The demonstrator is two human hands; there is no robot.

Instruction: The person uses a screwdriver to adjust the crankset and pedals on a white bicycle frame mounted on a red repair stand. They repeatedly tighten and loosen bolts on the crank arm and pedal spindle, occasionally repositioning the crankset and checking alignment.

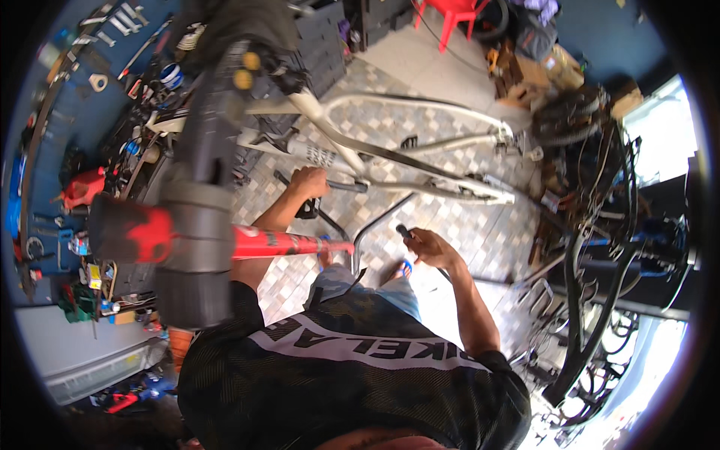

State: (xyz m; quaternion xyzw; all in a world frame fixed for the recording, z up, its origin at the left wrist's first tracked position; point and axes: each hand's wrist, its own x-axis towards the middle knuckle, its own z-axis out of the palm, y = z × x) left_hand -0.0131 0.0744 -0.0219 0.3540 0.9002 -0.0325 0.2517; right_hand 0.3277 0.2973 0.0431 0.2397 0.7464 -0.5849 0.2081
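Shirt (360,375), dark with a pale band, is filling the near side, and just beyond, the right hand (431,247) is gripping a black handle (405,232). Over on the left, a red tube (289,244) is crossing above the left forearm (279,217). Farther out, the left hand (309,182) is curling around a dark bar (347,187), with a black pedal (307,209) sitting just beside it! Beyond both hands, the white bicycle frame (334,136) is stretching across the middle, above tiled floor (480,232); far right, a red chair (451,10) is standing.
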